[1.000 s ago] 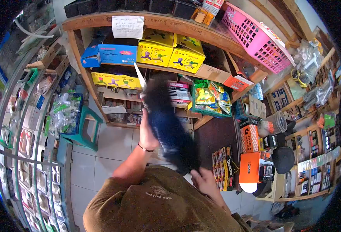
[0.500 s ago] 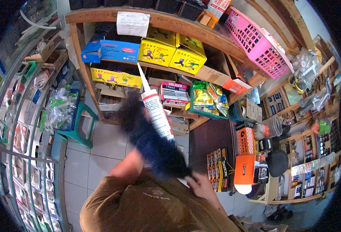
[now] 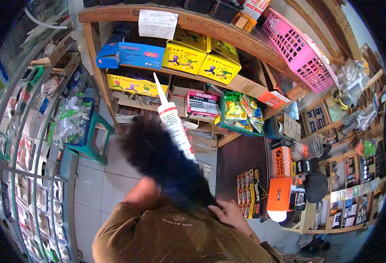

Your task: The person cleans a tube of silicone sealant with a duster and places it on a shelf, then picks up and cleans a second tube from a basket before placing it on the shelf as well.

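Note:
A white sealant cartridge [image 3: 175,131] with a red band and a long pointed nozzle stands tilted in front of me. A dark, fluffy duster [image 3: 158,153], blurred by motion, lies across its lower part and left side. My left forearm [image 3: 144,192] reaches up behind the duster; the hand is mostly hidden there, around the cartridge. Near my chest, my right hand [image 3: 226,211] is closed on the lower end of the duster.
Ahead is a wooden shelf [image 3: 114,14] with yellow boxes [image 3: 185,55], a blue box [image 3: 141,55] and a green basket [image 3: 242,115] of packets. A pink basket [image 3: 298,50] sits upper right. Left are a green stool [image 3: 97,140] and a glass display case [image 3: 35,175].
The duster has swept left and spread over more of the cartridge's left side. The cartridge has shifted slightly left. My view has turned a little, so the shelves appear further right.

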